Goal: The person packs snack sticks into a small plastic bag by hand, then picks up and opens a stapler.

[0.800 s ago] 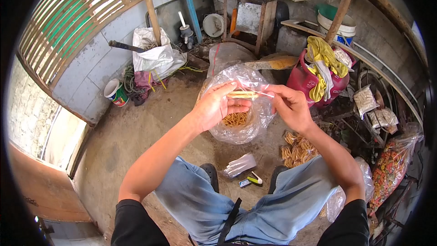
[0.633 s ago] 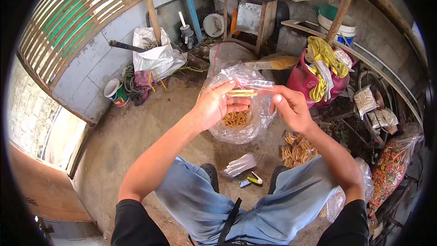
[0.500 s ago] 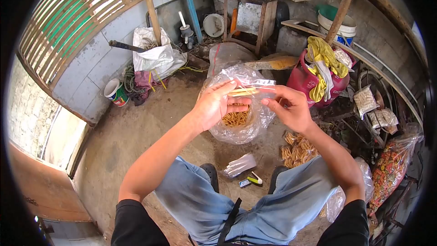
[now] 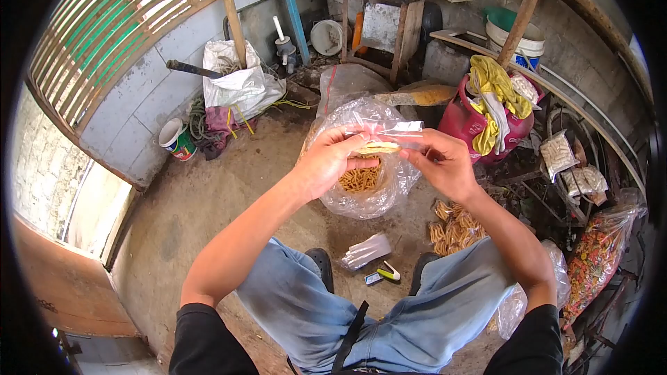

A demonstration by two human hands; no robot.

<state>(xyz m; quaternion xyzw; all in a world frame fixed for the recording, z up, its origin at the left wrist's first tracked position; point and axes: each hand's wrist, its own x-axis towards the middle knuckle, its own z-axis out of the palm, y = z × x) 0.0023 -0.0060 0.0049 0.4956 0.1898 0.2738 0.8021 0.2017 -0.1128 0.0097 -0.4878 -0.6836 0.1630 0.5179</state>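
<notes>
Between my two hands is a small clear plastic bag (image 4: 381, 147) with pale yellow snack sticks inside. My left hand (image 4: 332, 158) is closed on the bag's left side, thumb on top. My right hand (image 4: 442, 165) pinches the bag's right end, where the clear film stretches. Below them a large clear plastic bag (image 4: 354, 206) stands open on the floor, holding brown stick snacks (image 4: 359, 179). Nearer my feet lie a stack of small clear bags (image 4: 366, 251) and a green-and-black stapler (image 4: 392, 271) beside a small blue box (image 4: 374, 278).
Filled snack packets (image 4: 455, 229) are piled on the floor at my right. Farther right are a tall bag of colourful snacks (image 4: 603, 257) and a pink tub (image 4: 458, 121) with yellow cloth. A white sack (image 4: 240, 83) and a paint bucket (image 4: 176, 140) stand at the left wall.
The small bag has tilted and bunched between my hands, and my left fingers have curled in closer around it. Everything else stays as it was.
</notes>
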